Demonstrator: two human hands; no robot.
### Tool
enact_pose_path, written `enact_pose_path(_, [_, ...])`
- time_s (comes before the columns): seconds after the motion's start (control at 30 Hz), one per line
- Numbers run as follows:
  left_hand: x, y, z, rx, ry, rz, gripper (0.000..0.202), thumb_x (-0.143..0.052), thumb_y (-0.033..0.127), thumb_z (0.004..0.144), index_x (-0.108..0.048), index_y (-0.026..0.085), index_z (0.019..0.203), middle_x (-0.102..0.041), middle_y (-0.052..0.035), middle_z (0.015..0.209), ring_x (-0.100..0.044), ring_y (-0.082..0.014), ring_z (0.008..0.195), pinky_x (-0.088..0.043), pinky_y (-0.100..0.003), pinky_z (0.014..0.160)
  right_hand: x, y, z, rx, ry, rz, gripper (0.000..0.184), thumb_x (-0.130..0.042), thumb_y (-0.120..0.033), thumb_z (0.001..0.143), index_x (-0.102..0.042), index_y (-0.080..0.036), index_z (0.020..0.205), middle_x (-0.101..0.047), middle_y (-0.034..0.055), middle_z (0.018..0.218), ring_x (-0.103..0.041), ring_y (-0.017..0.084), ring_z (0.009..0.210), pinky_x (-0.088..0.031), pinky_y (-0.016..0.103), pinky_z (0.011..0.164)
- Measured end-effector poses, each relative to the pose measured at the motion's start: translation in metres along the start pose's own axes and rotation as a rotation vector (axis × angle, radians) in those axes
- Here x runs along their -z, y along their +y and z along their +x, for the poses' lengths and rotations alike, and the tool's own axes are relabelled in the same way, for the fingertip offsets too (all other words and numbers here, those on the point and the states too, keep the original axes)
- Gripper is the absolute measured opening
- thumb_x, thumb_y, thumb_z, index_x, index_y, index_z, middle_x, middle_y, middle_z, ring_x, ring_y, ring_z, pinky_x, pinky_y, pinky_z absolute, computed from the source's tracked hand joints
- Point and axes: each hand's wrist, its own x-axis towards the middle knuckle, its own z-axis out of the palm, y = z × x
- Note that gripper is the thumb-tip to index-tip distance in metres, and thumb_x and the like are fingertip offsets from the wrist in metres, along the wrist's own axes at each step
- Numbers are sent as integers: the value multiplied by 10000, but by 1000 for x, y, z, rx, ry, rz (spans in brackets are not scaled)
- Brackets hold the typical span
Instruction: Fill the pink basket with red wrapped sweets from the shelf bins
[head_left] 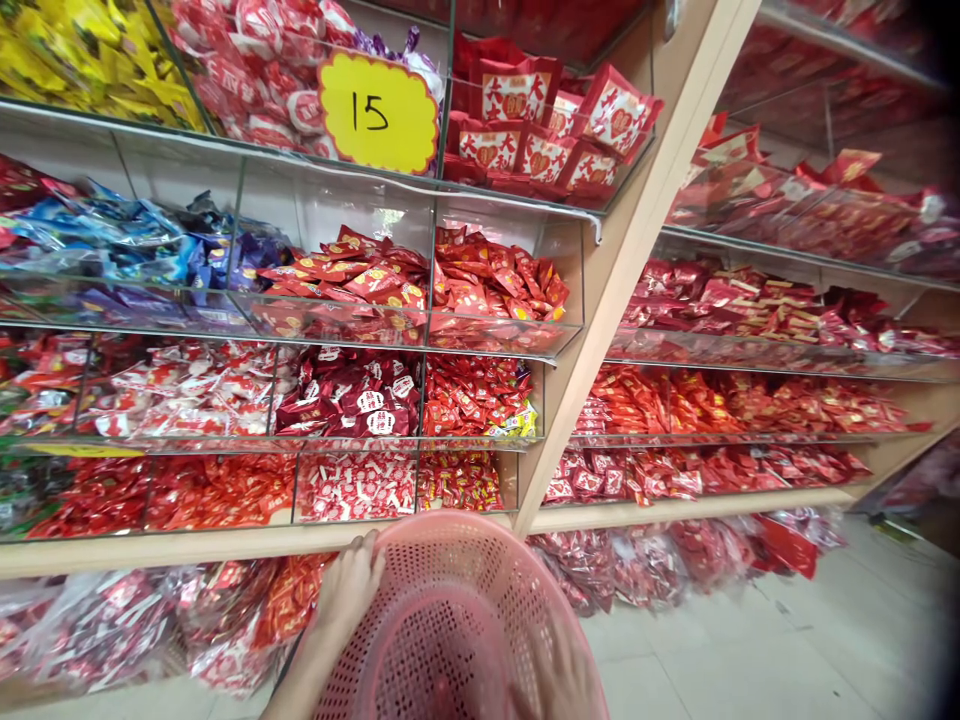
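Observation:
A pink perforated plastic basket [480, 535] is at the bottom centre, tilted so that I look down into it. My left hand [352, 585] has its fingers curled over the basket's left rim, against the front edge of the shelf. On the right, inside the basket's outline, my right hand [559, 670] is smeared by motion. Whether it holds anything cannot be made out. Something small and reddish shows dimly at the basket's bottom. Just behind the rim are bins of red-and-white wrapped candies [356, 485] and small red-and-yellow wrapped candies [459, 480].
Clear-fronted shelves hold wrapped sweets, among them yellow packets [90, 65], blue packets [112, 235] and red packets [517, 280]. A yellow sign [379, 112] reads 15. A wooden upright [600, 330] divides the shelves. Bagged sweets [120, 625] lie below, above a tiled floor [720, 640].

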Motion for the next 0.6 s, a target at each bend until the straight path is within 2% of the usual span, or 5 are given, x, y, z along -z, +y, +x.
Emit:
enact_pose_path(0.07, [2,-2,-1,-11,-19,-6,472,-261,289,923,-435,150,1339,-620,-155,1194,-648,-246,981,-484,-341,796,-5,29,10,-139,178,-1,510,-416,-361,870,-431,-240,1365,-336,159,1479,-363,386,1323,-386,578,999])
enact_pose_path(0.17, [6,-10,-5,-42,-70,-35,504,-259,283,920,-345,205,1410,-599,-154,1230,-644,-263,1011,-495,-374,804,-15,55,15,-177,202,110,509,-310,-364,911,-378,-222,1396,-338,149,1477,-436,298,1293,-448,465,992])
enact_pose_path(0.33, [-5,-43,-23,-61,-71,-270,549,-260,301,900,-283,226,1443,-501,-137,1372,-591,-275,1133,-472,-444,923,-22,59,20,-125,249,236,490,-249,-267,921,-379,-240,1394,-422,100,1425,-441,220,1295,-430,376,1035])
enact_pose_path(0.4, [-20,-63,-34,-111,-20,-525,575,-312,390,877,-336,203,1420,-532,-88,1357,-430,-220,1308,-348,-402,1080,-26,59,22,-102,325,273,490,-246,-219,912,-413,-247,1371,-473,92,1379,-458,204,1281,-428,356,1038])
enact_pose_path(0.6, [-48,-93,-63,218,-6,-1024,704,-578,594,623,-586,210,1213,-720,-67,1043,-508,-280,1235,-366,-436,1066,-23,54,38,-83,439,207,426,-354,-246,877,-543,-221,1258,-484,146,1346,-474,321,1247,-433,487,1005])
